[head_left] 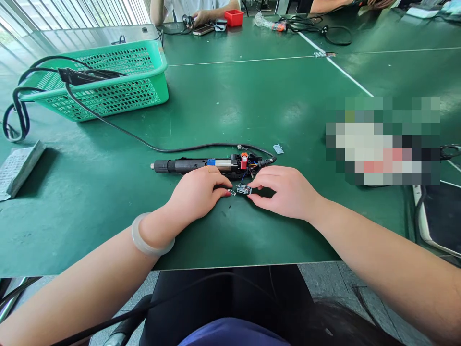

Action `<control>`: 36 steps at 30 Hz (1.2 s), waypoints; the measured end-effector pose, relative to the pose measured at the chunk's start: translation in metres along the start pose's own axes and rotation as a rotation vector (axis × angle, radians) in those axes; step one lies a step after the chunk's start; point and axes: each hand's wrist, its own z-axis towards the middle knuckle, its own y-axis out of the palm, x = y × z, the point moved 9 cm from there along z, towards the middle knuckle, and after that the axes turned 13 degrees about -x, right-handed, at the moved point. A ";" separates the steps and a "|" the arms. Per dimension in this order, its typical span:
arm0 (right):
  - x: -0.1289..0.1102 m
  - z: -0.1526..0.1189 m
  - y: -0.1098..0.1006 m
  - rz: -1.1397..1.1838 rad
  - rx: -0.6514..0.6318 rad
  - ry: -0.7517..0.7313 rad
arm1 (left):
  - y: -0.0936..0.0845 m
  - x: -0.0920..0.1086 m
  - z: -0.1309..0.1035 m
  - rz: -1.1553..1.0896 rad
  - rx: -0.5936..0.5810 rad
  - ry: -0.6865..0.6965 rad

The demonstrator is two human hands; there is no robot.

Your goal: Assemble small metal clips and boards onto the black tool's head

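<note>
An opened black electric screwdriver (201, 166) lies across the table, its metal motor body and wiring exposed. Just in front of its right end, my right hand (284, 192) pinches a small grey circuit board (244, 189) between thumb and fingertips. Thin wires run from the board toward the tool. My left hand (201, 192) is closed in a pinch on a tiny pale metal-looking clip (232, 192), close to the board's left edge. A small red-orange part (244, 161) sits on the tool. Behind it lies a separate little grey piece (278, 149).
A green plastic basket (158, 81) with black cables stands at the back left; one cable (144, 142) runs to the tool. At far left lies a paper-covered block (19, 170). A red bin (234, 18) and a co-worker's hands (203, 18) are across the table. Blurred items occupy the right.
</note>
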 end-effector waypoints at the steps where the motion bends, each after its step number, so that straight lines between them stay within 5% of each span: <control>1: 0.000 0.000 0.001 0.002 -0.002 0.001 | 0.001 0.001 0.001 0.022 -0.005 -0.002; 10: -0.003 0.001 0.000 -0.023 0.002 0.004 | 0.010 0.014 0.000 0.219 -0.024 -0.027; 20: -0.002 0.000 0.001 -0.024 0.011 -0.005 | -0.004 0.012 -0.006 0.152 0.095 -0.053; 36: -0.004 0.000 0.001 -0.042 0.008 -0.012 | 0.007 0.010 -0.001 0.244 0.055 -0.081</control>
